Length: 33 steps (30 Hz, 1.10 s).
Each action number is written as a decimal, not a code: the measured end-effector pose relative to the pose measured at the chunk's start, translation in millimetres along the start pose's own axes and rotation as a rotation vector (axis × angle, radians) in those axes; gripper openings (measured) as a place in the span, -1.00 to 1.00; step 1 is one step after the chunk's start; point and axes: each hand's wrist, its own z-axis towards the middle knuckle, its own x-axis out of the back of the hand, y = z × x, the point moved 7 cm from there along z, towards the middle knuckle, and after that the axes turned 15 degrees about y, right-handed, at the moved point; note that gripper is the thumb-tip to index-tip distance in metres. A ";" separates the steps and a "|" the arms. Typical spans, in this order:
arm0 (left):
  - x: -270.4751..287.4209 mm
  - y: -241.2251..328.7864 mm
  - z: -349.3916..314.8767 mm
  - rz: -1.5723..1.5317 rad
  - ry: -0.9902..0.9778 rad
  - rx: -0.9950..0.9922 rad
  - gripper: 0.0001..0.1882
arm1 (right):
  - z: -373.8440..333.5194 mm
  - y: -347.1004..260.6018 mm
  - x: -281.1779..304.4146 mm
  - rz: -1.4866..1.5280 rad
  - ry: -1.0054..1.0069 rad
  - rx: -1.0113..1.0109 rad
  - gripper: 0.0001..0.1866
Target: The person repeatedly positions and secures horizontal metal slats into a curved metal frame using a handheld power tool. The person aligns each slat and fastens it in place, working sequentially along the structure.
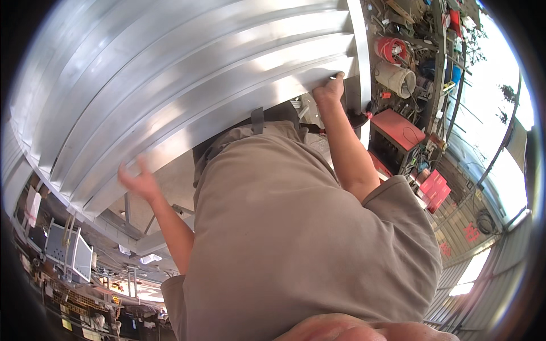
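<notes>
Long silvery metal slats lie side by side in front of me, filling the upper left of the head view. A pale metal frame bar runs along their right ends. My right hand is closed at the edge of the nearest slat, close to that bar. Its thumb shows on top, while most of its fingers are hidden. My left hand is over the left part of the nearest slat, fingers spread and slightly blurred by motion. Nothing shows in it.
A red-topped cabinet stands at the right, below a white bucket and a red bucket among clutter. Pink-red boxes are farther down. At lower left is a grey metal rack.
</notes>
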 end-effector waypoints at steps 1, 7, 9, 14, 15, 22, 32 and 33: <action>-3.6 46.5 -5.6 -0.195 -0.169 -0.231 -0.15 | -5.9 -3.1 -0.4 0.008 0.000 -0.001 -0.36; -34.5 164.8 -49.7 -0.083 -0.536 -0.541 -0.20 | -19.4 -6.8 -2.9 0.042 -0.015 -0.025 -0.41; -38.5 170.0 -51.4 -0.062 -0.563 -0.512 -0.20 | -20.0 -6.3 -4.5 0.057 -0.053 -0.031 -0.41; -41.9 170.7 -52.7 -0.038 -0.545 -0.565 -0.25 | -16.9 -3.2 -1.9 0.067 -0.058 -0.030 -0.41; -42.2 170.3 -53.1 -0.036 -0.547 -0.566 -0.26 | -17.1 -2.6 -1.7 0.072 -0.061 -0.033 -0.41; -41.2 174.3 -53.1 -0.032 -0.586 -0.515 -0.30 | -21.9 -3.0 -3.2 0.079 -0.092 -0.047 -0.40; -42.4 177.1 -49.6 -0.031 -0.621 -0.479 -0.38 | -18.9 -2.0 -2.9 0.074 -0.090 -0.039 -0.44; -42.1 177.1 -49.6 -0.036 -0.617 -0.481 -0.39 | -19.1 -2.4 -2.2 0.067 -0.078 -0.032 -0.44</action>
